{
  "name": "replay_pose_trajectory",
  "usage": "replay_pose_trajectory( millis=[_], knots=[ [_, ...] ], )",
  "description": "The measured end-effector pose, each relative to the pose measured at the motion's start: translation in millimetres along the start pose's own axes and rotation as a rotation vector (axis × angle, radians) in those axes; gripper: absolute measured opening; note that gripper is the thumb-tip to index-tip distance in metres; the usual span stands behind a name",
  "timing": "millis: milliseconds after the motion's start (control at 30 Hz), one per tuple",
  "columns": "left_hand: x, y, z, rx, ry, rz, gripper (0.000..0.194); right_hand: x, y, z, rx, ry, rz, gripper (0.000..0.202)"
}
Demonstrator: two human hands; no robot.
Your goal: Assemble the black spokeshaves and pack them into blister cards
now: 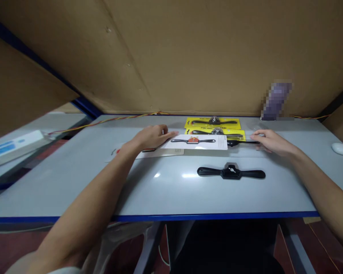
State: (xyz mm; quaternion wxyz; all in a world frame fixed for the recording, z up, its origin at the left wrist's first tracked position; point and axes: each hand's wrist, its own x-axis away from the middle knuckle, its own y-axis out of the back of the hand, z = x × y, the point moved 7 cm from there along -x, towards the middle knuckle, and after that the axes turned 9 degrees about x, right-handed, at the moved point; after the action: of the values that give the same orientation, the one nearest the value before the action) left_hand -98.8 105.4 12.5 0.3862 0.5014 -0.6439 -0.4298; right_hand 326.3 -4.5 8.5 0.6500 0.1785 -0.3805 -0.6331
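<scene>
My left hand (154, 137) grips the left end of a white printed card (193, 142) that bears a picture of a spokeshave. A second white card (171, 152) lies partly under that hand and forearm. At the right, my right hand (271, 141) pinches the handle end of a black spokeshave (244, 143), whose left part is hidden behind the card. Closer to me, a black spokeshave body (231, 172) lies on the table. Just behind the card are two yellow-backed spokeshave packs (234, 123), one partly covered by it.
The grey table (88, 186) has a blue front edge. A tan board wall (188, 57) rises behind it, with a yellow-red cable (117, 120) along its foot. A white mouse (342, 149) sits at far right, a white box (17, 146) at far left. A blurred purple object (276, 101) leans at the back.
</scene>
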Motion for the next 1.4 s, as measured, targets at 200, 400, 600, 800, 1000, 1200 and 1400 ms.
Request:
replay_pose_trajectory(
  millis=[200,400,600,800,1000,1200,1400],
  knots=[
    [3,5.9,-15,0.481,-0.051,-0.079,0.046,0,-10,1,-0.343,-0.067,0.103,0.025],
    [2,-2.0,-19,1.098,0.022,-0.337,0.033,14,-25,23,-0.518,0.069,0.199,0.041],
    [-7,-11.5,-10,1.289,0.038,-0.238,0.046,3,-37,13,-0.667,0.093,0.142,0.049],
    [2,-14.8,-38,1.23,-0.099,-0.145,0.059,11,-45,26,-0.753,0.142,0.122,0.066],
    [22,-39.9,-78,1.407,-0.094,0.002,0.058,17,-49,37,-0.664,0.255,-0.02,0.074],
    [12,-29.3,-70,1.29,-0.177,-0.141,0.049,12,-38,34,-0.56,0.31,-0.043,0.065],
    [-8,22.6,-11,1.04,-0.172,-0.538,0.048,4,-21,36,-0.61,0.356,-0.284,0.056]
  ],
)
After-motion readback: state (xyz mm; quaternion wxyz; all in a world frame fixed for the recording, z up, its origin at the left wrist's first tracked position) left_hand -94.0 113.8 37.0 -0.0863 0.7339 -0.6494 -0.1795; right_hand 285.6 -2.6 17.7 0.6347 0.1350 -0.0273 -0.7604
